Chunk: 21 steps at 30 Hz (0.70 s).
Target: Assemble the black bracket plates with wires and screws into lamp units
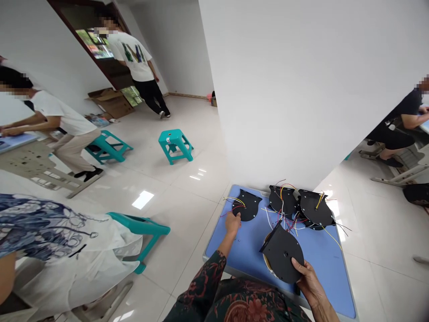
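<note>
In the head view my right hand (pixel 310 279) grips the lower right edge of a black rounded plate unit (pixel 284 255), thumb on its face. The unit is held tilted above the blue tabletop, near its front edge; a pale rim shows beneath the plate. My left hand (pixel 233 222) is closed on the lower left edge of a wired black plate (pixel 247 206), which lies on the table with yellow and red wires on it. Its fingertips are partly hidden. Farther right lie more black plate units (pixel 315 208), stacked, with loose coloured wires.
The small blue table (pixel 323 279) stands against a white pillar (pixel 284 89). To the left, a person in a patterned top (pixel 43 228) sits close by. Teal stools (pixel 176 142) stand on the tiled floor. Another person (pixel 137 62) walks near the doorway, beside cardboard boxes (pixel 115 105).
</note>
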Available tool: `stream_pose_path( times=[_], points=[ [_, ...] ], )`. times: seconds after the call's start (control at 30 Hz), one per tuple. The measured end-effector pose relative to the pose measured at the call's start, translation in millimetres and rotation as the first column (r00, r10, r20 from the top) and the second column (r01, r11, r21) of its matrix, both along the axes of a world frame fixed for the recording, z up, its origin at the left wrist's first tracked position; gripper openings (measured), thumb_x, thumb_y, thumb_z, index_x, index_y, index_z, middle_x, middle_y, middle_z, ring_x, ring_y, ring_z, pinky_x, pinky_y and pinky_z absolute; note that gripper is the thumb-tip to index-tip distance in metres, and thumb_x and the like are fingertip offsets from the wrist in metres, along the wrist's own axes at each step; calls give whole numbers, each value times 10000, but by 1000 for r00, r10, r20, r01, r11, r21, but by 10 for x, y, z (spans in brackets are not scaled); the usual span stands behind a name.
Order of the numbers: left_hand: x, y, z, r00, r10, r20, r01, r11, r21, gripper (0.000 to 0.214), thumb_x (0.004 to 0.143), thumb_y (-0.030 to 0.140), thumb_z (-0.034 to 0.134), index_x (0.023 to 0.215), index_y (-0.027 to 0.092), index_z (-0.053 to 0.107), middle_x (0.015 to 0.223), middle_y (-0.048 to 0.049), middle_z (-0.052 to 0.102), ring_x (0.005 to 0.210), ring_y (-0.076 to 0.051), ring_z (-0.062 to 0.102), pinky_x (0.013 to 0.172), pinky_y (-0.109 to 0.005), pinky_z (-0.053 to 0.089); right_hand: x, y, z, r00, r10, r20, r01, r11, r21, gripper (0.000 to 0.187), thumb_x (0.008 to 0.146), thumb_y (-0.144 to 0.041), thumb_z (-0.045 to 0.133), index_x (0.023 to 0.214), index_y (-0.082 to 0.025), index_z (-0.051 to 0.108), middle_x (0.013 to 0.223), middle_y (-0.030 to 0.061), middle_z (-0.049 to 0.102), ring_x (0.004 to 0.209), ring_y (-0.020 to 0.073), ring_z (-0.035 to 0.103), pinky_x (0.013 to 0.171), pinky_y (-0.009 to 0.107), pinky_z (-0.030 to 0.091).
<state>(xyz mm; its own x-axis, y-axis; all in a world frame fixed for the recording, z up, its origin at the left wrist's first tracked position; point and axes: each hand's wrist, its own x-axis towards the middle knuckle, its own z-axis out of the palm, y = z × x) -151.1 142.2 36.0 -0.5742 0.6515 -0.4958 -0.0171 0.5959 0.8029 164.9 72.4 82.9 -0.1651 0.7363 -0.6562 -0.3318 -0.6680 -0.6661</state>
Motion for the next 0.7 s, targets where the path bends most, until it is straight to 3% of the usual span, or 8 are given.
stream_pose_path(
  times=[0.13,0.23,0.4,0.7],
  points=[
    [26,213,116,976,-13,-218,-29,982,-188,455,869,396,703,1204,107,597,1104,-222,734,1114,-349,694,880,-392,521,8,-17,22,1000,28,5,-28,1000,8,481,514,-413,973,861,-136,786,867,118,806,780,301,759,757,394,600],
    [79,320,194,943,-56,-327,-35,963,-266,520,874,416,704,1245,77,572,1272,-278,658,1238,-390,625,963,-437,493,48,-13,69,996,86,10,-86,995,44,506,539,-431,962,893,-120,778,873,123,803,757,286,752,716,363,582],
    [86,416,260,900,-135,-415,-1,950,-311,524,886,406,705,1296,123,543,1410,-250,569,1259,-360,614,962,-413,506,187,-16,99,994,106,4,-106,991,85,465,567,-407,958,898,-132,782,874,101,800,709,218,721,642,282,541],
    [-23,511,260,873,-272,-405,129,929,-346,515,846,304,763,1276,140,531,1332,-208,629,1242,-333,626,975,-400,502,356,-38,74,997,59,42,-62,995,82,455,578,-411,954,887,-125,782,836,98,792,629,196,691,565,278,534]
  ],
)
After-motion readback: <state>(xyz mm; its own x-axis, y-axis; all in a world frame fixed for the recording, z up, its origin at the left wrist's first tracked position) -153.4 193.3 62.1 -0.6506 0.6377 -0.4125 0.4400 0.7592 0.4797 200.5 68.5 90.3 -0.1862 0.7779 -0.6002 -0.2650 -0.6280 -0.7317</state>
